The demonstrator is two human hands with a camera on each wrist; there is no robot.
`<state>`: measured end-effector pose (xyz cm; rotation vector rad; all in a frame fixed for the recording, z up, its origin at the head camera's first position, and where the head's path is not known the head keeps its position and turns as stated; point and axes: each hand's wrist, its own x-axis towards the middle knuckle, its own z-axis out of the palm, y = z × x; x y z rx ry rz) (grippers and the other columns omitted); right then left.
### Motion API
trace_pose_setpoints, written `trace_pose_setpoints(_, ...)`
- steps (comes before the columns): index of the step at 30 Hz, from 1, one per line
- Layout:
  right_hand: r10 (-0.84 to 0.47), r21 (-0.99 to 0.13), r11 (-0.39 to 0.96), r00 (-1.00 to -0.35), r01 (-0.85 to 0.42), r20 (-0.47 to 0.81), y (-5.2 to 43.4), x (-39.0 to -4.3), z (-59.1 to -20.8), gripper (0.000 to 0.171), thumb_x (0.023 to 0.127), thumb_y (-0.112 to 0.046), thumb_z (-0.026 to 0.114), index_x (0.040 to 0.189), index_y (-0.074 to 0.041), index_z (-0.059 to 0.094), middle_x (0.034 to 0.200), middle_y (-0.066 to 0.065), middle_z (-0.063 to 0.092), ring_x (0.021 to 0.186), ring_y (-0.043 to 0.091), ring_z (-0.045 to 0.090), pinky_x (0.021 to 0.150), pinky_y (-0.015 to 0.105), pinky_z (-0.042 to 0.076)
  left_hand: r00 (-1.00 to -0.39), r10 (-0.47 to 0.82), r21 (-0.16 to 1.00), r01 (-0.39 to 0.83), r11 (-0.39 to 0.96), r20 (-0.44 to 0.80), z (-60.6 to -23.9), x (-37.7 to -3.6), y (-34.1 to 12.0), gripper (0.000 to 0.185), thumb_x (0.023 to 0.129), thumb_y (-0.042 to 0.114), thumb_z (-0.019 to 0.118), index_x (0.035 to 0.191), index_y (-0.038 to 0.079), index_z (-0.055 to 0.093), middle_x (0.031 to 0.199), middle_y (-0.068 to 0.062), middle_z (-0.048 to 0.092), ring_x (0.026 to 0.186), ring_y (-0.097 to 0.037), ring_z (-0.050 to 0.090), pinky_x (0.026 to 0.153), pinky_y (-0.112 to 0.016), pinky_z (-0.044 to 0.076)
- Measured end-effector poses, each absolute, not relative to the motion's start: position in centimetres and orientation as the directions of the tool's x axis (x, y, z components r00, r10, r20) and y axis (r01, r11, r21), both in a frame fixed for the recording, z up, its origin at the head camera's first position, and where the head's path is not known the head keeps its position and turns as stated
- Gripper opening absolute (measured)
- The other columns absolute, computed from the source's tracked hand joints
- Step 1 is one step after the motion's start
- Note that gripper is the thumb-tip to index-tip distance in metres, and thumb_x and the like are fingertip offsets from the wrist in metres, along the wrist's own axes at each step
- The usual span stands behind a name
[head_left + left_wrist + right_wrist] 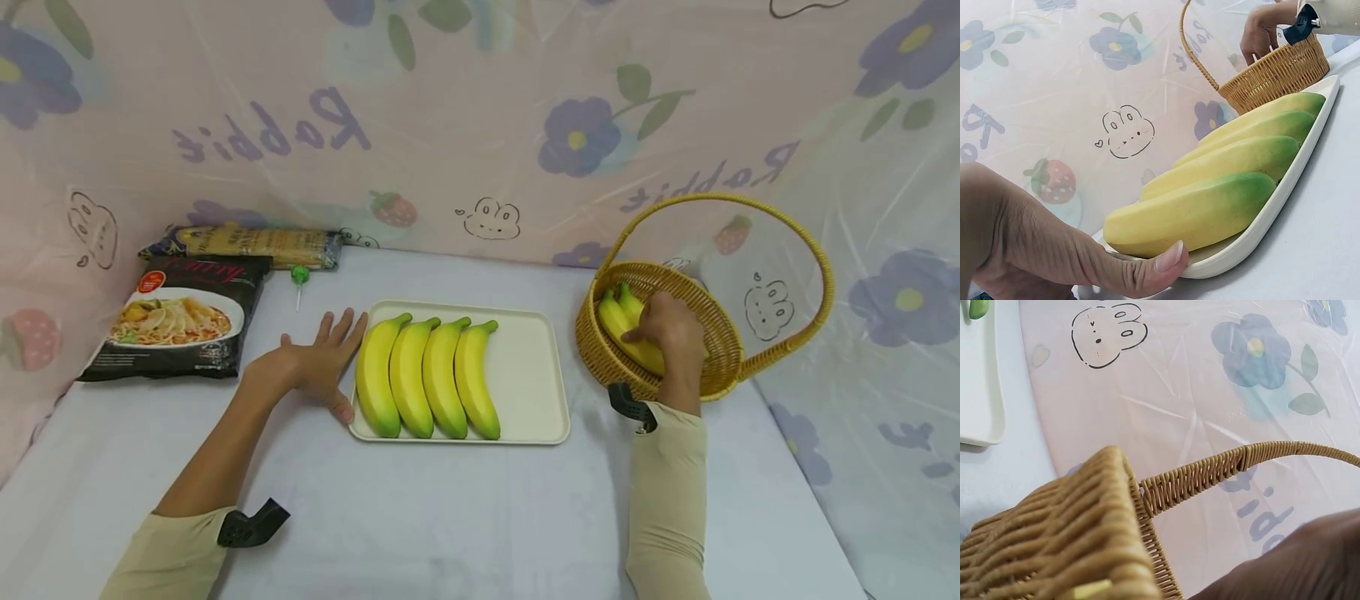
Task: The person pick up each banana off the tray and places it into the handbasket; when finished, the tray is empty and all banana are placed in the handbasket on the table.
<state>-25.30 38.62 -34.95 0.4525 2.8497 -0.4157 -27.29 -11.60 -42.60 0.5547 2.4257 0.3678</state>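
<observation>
Right hand (670,333) curled around banana (626,329) inside wicker basket (720,367); left hand (318,362) flat, steadying tray (532,392). Risked tipping the basket when lifting.

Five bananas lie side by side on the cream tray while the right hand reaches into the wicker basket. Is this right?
Not quite: the head view shows four bananas on the cream tray, not five. The right hand does reach into the wicker basket.

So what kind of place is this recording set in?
Probably a staged tabletop booth, not a real kitchen: printed plastic sheeting walls a white table, with bananas on a tray, a wicker basket and noodle packet.
</observation>
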Motion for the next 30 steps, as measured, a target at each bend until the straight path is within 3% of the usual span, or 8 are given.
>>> trace_pose_setpoints(5, 0.263, -0.247, 0.911, -0.925, 0.331, -0.273, 38.7, -25.3, -35.0, 0.041, 0.087, -0.026, 0.086, 0.07, -0.008, 0.053, 0.06, -0.002, 0.044, 0.06, 0.017, 0.044, 0.056, 0.033, 0.038, -0.715, 0.472, 0.38, 0.303, 0.874, -0.516, -41.8, -26.9, -11.4, 0.162, 0.058, 0.057, 0.095, 0.166, 0.009, -0.016, 0.171, -0.025, -0.026, 0.157, -0.053, -0.023, 0.106, -0.093, -0.005)
trace_pose_setpoints(18, 0.209, -0.287, 0.916, -0.944, 0.28, -0.255, 38.8, -25.2, -34.0, 0.04, 0.092, -0.024, 0.08, 0.07, -0.01, 0.05, 0.061, -0.004, 0.042, 0.06, 0.015, 0.041, 0.056, 0.03, 0.036, -0.712, 0.473, 0.392, 0.293, 0.872, -0.519, -42.2, -27.1, -11.5, 0.165, 0.055, 0.06, 0.095, 0.166, 0.012, -0.017, 0.172, -0.022, -0.027, 0.158, -0.05, -0.025, 0.106, -0.092, -0.008)
trace_pose_setpoints(27, 0.148, -0.313, 0.922, -0.955, 0.227, -0.259, 38.6, -24.9, -32.8, 0.05, 0.097, -0.026, 0.074, 0.065, -0.014, 0.038, 0.058, -0.006, 0.026, 0.056, 0.011, 0.025, 0.055, 0.029, 0.028, -0.708, 0.48, 0.391, 0.303, 0.869, -0.518, -42.1, -27.2, -11.5, 0.166, 0.054, 0.06, 0.095, 0.166, 0.01, -0.018, 0.171, -0.023, -0.028, 0.157, -0.051, -0.026, 0.105, -0.093, -0.009)
trace_pose_setpoints(30, 0.137, -0.305, 0.929, -0.962, 0.207, -0.236, 38.4, -24.6, -32.3, 0.042, 0.097, -0.026, 0.074, 0.071, -0.008, 0.046, 0.063, -0.001, 0.038, 0.059, 0.015, 0.034, 0.057, 0.031, 0.033, -0.708, 0.478, 0.391, 0.3, 0.87, -0.521, -42.0, -27.1, -11.4, 0.166, 0.055, 0.06, 0.095, 0.166, 0.009, -0.018, 0.17, -0.023, -0.029, 0.157, -0.051, -0.027, 0.105, -0.093, -0.009)
